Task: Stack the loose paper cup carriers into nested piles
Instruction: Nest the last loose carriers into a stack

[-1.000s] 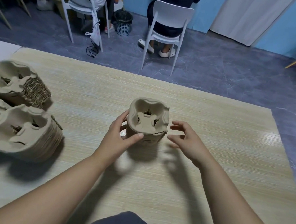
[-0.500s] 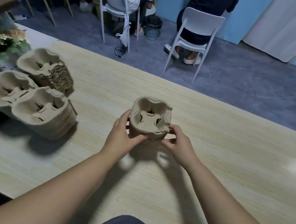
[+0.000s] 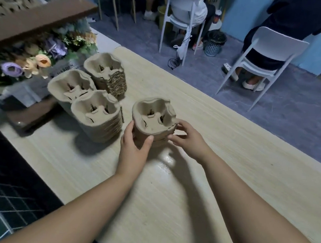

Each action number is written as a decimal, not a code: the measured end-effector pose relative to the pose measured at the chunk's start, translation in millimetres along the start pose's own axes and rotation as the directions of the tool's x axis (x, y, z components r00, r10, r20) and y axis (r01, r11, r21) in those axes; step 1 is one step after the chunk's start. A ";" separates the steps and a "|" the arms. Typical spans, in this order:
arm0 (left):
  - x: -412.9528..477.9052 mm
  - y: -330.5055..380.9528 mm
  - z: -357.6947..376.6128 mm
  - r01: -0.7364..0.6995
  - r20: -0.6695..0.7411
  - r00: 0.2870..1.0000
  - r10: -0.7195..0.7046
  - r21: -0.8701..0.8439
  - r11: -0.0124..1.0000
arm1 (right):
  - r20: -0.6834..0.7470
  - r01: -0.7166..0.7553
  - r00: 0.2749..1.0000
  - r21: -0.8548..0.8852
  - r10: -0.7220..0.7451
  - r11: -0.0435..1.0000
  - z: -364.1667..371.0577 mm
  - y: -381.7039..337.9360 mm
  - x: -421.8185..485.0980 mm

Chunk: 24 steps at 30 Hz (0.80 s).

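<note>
Bracing a short nested pile of brown moulded-pulp cup carriers point(image 3: 153, 123), just right of three taller carrier piles point(image 3: 95, 115), the left hand point(image 3: 133, 148) curls fingers point(image 3: 130, 127) round it while the right hand point(image 3: 190, 141) pinches its edge, probably squaring layers.

White chairs point(image 3: 268, 51), blue walls point(image 3: 236, 13)

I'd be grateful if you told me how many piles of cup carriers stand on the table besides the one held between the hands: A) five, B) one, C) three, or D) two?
C: a back pile, a left pile and a front pile stand beside the held pile.
</note>
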<state>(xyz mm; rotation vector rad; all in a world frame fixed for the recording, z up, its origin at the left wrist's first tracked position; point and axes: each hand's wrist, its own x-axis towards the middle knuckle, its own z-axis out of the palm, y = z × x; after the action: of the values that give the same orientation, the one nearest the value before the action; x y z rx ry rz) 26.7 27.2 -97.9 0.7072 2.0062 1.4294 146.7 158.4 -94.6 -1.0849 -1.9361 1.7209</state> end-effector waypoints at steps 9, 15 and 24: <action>3.4 9.1 8.3 0.152 -0.077 0.984 -0.161 -0.113 0.982 | 0.048 -0.209 0.978 0.235 0.203 0.949 3.5 -5.7 3.7; 24.5 20.4 20.0 0.120 -0.176 0.974 -0.140 -0.117 0.986 | 0.113 -0.203 0.977 0.210 0.183 0.956 0.4 -22.2 41.5; 58.2 26.6 23.8 0.119 -0.285 0.948 -0.143 -0.101 0.988 | 0.288 -0.228 0.940 0.133 0.183 0.964 6.3 -52.8 109.9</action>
<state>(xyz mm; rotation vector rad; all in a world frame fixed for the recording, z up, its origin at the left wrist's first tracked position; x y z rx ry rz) 5.5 91.2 -87.4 0.3338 2.1527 1.6013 53.7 234.0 -71.7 -1.0687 -1.8427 2.2066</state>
